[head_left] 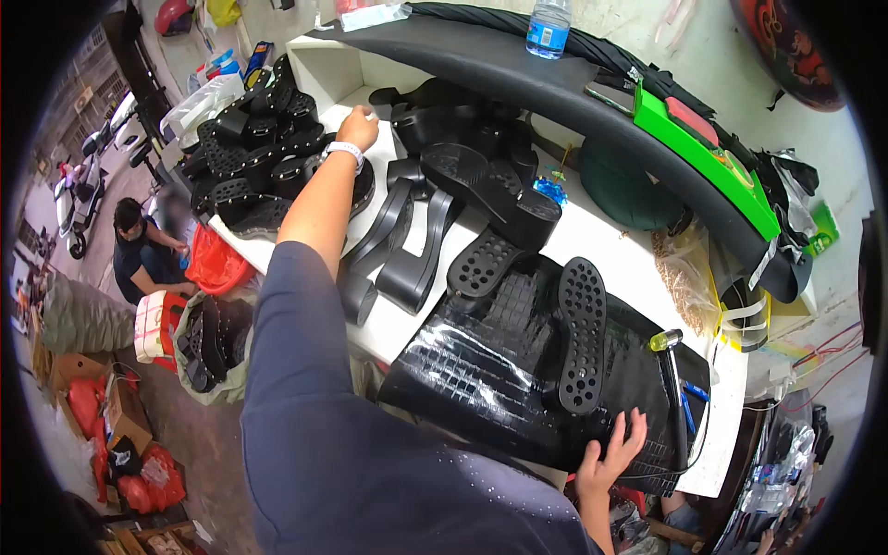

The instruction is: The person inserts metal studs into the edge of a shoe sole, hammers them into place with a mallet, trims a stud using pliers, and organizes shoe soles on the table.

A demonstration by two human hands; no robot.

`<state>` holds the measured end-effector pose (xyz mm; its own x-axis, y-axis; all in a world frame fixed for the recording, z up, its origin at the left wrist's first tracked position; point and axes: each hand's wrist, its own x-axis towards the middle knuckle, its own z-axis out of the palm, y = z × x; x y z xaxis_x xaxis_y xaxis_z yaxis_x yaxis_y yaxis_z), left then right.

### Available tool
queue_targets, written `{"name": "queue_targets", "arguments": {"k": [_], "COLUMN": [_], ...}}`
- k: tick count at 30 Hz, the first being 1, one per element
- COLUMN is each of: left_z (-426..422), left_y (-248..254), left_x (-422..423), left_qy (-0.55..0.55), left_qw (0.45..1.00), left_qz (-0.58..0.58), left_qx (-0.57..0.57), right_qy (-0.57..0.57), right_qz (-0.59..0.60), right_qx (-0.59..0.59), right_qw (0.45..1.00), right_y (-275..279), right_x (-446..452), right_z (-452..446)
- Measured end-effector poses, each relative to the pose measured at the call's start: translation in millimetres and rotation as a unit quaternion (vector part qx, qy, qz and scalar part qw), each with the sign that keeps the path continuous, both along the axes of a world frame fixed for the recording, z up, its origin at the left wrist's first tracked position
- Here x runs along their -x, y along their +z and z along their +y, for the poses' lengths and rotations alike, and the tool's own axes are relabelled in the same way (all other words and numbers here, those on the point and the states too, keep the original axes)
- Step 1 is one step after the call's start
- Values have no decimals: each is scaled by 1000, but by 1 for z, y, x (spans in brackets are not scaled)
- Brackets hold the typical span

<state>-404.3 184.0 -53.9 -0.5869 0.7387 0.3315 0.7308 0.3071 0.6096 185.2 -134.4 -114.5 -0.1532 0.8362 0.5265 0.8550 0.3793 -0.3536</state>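
Note:
My left hand (358,129), with a pale watch band at the wrist, reaches to the back left of the white table, between two heaps of black shoe soles. Its fingers are curled closed, and what they hold, if anything, is hidden. Low over the front edge of the shiny black crocodile-pattern sheet (472,356) is my right hand (610,455), fingers spread and holding nothing. Near it, a black shoe sole (583,338) lies with its holed side up. Another sole (483,262) rests at the sheet's back edge. Chunky black soles (416,254) lie to the left.
A hammer (671,370) with a yellow head and blue pens (689,407) lie at the right. On the raised black shelf stand a water bottle (548,30) and a green tray (708,157). A seated person (148,250) is at the left, by a red bag (217,261).

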Motion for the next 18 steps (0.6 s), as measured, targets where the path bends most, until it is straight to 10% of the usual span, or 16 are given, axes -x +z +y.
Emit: {"name": "queue_targets", "arguments": {"k": [18], "left_z": [149], "left_y": [-55], "left_x": [69], "left_qy": [4], "left_qw": [965], "left_qz": [220], "left_qx": [140], "right_qy": [-7], "right_qz": [-179], "right_qx": [-80], "right_qw": [981], "right_y": [-38], "right_x": [-11], "right_z": [-1]}}
